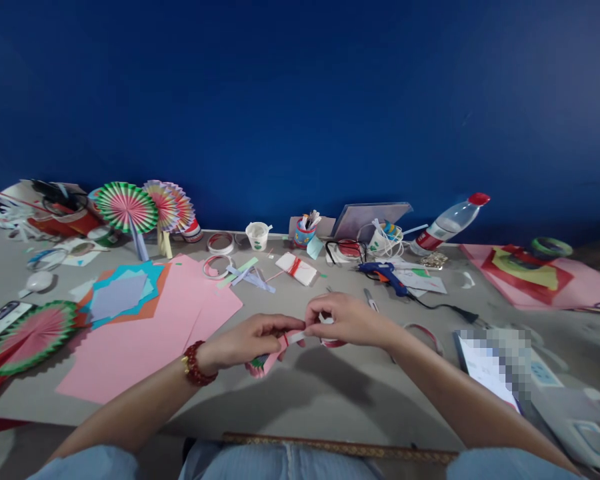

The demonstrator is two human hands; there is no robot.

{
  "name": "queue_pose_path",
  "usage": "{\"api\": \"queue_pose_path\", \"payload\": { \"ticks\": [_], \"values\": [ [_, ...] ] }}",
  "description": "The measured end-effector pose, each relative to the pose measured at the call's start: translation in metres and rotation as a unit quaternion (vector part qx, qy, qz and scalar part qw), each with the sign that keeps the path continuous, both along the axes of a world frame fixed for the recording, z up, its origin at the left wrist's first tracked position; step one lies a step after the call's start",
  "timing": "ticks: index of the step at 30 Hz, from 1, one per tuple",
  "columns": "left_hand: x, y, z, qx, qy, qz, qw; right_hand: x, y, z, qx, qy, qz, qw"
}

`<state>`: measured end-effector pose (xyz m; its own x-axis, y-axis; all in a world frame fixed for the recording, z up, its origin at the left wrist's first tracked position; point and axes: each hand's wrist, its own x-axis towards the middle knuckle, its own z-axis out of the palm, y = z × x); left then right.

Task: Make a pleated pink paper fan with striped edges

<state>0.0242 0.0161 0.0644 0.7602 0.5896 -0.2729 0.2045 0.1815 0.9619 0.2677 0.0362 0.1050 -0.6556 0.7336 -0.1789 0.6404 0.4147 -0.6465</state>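
Near the middle of the table, my left hand [250, 341] wears a red bead bracelet and grips a folded pink paper strip [274, 363] with a green edge. A short whitish piece of tape [295, 337] lies across the paper's upper end, between my two hands. My right hand [347, 321] has its thumb and forefinger pinched close to that tape. A tape roll [332, 343], white with a reddish inner ring, hangs under the right fingers, partly hidden by them. Beyond my right hand a small pointed tool [371, 301] lies on the table.
Pink paper sheets [145, 347] spread at left, near a pleated fan [35, 337]. Upright paper fans [127, 208] stand behind. A blue glue gun [387, 275] with a cord, a tilted bottle [447, 223], a paper cup [258, 236] and a pen holder [305, 233] line the wall [300, 100].
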Motion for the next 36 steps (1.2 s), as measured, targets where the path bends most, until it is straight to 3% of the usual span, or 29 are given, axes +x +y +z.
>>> {"api": "queue_pose_path", "payload": {
  "ticks": [9,13,16,19,22,24,27,31,36],
  "values": [
    [0.003,-0.003,-0.001,-0.003,-0.005,0.023,1.0,0.004,0.0,0.001,0.035,0.011,0.009,0.999],
    [0.004,-0.006,-0.004,0.118,0.058,0.066,0.989,0.009,-0.008,0.002,0.057,0.065,0.023,0.996],
    [0.003,-0.007,-0.015,0.244,0.101,0.109,0.958,0.014,-0.02,-0.007,0.165,0.118,0.054,0.978],
    [0.0,-0.009,-0.035,0.344,0.16,0.139,0.915,0.021,-0.032,-0.021,0.355,0.139,0.056,0.923],
    [-0.001,-0.014,-0.053,0.425,0.235,0.112,0.867,0.025,-0.041,-0.03,0.476,0.139,0.028,0.868],
    [0.0,-0.017,-0.056,0.456,0.262,0.09,0.846,0.026,-0.046,-0.033,0.503,0.136,0.01,0.854],
    [0.003,-0.022,-0.046,0.491,0.238,0.104,0.832,0.024,-0.05,-0.033,0.514,0.144,-0.002,0.846],
    [0.009,-0.03,-0.024,0.526,0.106,0.164,0.828,0.019,-0.053,-0.035,0.519,0.15,-0.003,0.842],
    [0.013,-0.036,-0.013,0.627,-0.036,0.113,0.77,0.015,-0.054,-0.049,0.503,0.17,-0.028,0.847]
  ]
}}
